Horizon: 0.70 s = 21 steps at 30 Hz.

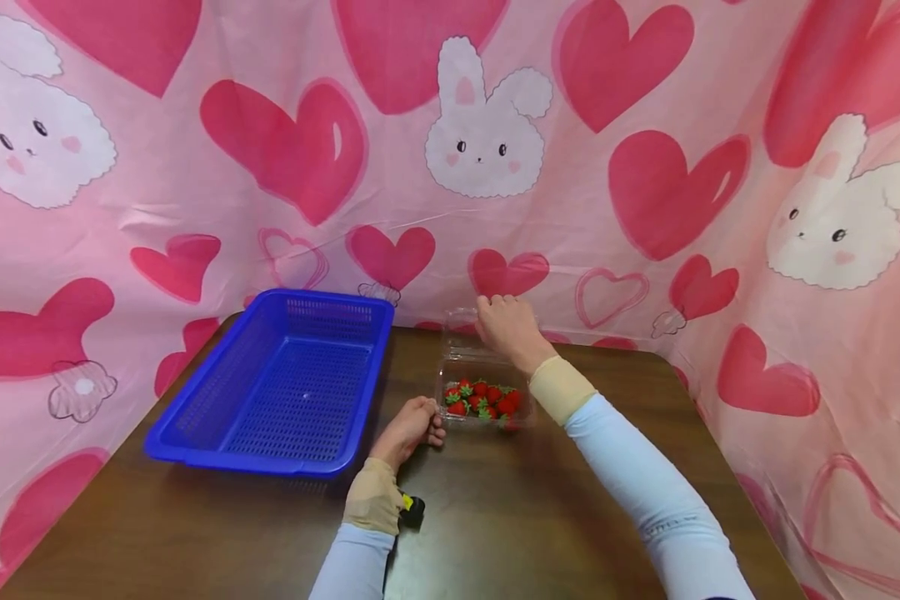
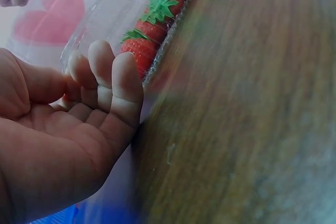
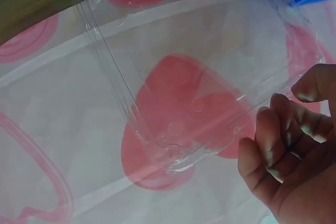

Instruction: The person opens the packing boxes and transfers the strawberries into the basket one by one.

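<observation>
Clamshell (image 1: 487, 369) of strawberries (image 1: 483, 400) stands right of the blue basket (image 1: 270, 464) — thin plastic, likely light, slick and springy, so best held by its rim. Left hand (image 1: 411, 427) pinches its basket-side corner — right hand (image 1: 510, 329) pinches the edge of the raised lid (image 3: 184, 77).

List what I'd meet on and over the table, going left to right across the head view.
Blue basket → left hand → strawberries → right arm's light-blue sleeve. The right hand is omitted, overlapping the strawberries' span.
</observation>
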{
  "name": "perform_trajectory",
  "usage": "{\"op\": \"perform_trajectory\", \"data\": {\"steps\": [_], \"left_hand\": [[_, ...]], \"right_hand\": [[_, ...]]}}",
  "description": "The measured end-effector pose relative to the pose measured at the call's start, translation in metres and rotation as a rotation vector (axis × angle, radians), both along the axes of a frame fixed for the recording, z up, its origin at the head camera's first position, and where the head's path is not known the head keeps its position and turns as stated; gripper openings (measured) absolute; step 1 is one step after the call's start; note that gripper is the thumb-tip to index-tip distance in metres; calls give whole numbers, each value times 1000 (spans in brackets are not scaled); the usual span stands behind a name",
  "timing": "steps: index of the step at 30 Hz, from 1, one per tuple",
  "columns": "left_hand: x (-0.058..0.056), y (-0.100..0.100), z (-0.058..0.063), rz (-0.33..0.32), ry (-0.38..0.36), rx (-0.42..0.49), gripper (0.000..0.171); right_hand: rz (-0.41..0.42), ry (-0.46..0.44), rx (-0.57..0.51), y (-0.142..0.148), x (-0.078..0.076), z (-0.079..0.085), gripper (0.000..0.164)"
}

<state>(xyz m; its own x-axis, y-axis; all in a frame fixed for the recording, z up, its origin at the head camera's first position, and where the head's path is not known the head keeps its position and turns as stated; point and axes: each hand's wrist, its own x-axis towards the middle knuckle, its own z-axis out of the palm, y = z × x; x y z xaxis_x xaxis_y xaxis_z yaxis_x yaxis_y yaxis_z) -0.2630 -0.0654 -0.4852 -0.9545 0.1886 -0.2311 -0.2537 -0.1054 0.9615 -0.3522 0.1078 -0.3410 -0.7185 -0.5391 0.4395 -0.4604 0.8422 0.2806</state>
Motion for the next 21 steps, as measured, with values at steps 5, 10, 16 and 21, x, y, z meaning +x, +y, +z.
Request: {"op": "perform_trajectory", "data": {"steps": [5, 10, 16, 21], "left_hand": [[1, 0, 1, 12, 1, -7, 18], [0, 0, 0, 8, 4, -5, 18], [1, 1, 0, 14, 6, -2, 20], [0, 3, -2, 23, 2, 5, 21]], "right_hand": [[-39, -44, -19, -1, -12, 0, 11], [-71, -91, -23, -2, -24, 1, 11], [-96, -121, -9, -2, -37, 0, 11], [-118, -192, 0, 0, -50, -4, 12]]}}
